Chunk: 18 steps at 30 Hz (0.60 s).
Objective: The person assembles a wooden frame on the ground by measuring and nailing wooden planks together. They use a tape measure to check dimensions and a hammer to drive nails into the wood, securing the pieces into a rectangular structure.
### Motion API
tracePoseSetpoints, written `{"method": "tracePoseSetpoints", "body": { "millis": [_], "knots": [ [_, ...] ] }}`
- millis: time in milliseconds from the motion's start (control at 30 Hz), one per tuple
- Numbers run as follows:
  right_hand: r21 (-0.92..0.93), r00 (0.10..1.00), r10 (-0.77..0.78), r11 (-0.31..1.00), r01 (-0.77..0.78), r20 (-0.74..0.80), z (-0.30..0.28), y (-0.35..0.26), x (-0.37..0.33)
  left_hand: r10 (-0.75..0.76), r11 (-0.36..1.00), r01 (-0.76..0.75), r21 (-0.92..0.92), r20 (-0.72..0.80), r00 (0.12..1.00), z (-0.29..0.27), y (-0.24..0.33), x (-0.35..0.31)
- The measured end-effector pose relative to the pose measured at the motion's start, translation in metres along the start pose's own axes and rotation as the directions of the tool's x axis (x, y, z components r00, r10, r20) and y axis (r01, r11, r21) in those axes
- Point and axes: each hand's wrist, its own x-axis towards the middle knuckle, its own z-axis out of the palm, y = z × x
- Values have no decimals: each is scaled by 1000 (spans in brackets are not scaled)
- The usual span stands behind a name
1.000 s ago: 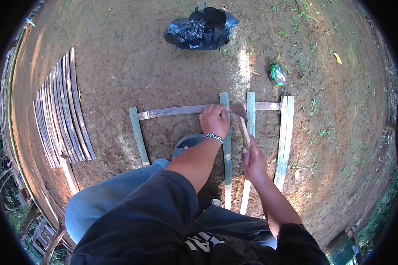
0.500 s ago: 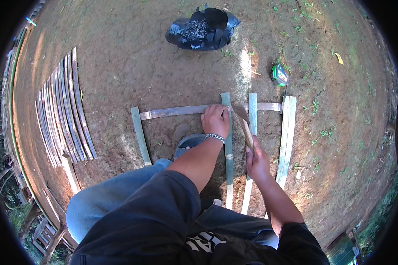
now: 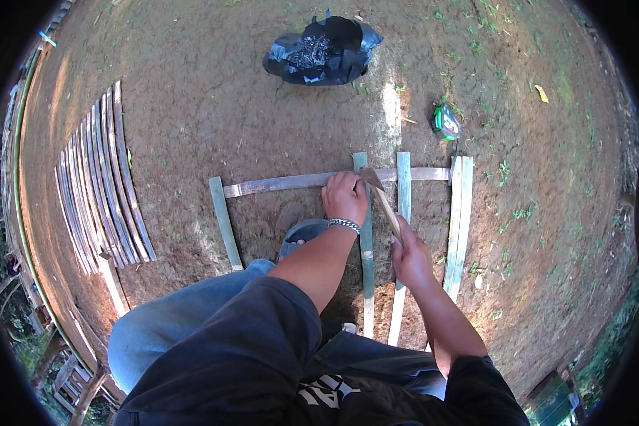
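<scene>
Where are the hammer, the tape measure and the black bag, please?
hammer [image 3: 383,202]: head view, on its wooden handle.
tape measure [image 3: 446,122]: head view, on its green case.
black bag [image 3: 348,57]: head view, on its plastic side.

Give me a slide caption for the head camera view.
Left hand steadies a bamboo crosspiece while right hand holds a hammer.

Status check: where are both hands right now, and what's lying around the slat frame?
Left hand pressing on the crosspiece. Right hand gripping the hammer, head at the slat joint. Tape measure and black bag lie beyond the frame.
</scene>
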Motion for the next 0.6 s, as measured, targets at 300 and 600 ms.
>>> {"method": "tracePoseSetpoints", "body": {
  "millis": [300,600],
  "knots": [
    [43,996,83,996,-84,36,-8,-6,7,3,999,-3,-37,-15,1000,0,1,0],
    [-1,995,92,996,-92,45,-8,-3,6,-9,999,9,-31,-3,1000,0,1,1]
  ]
}}
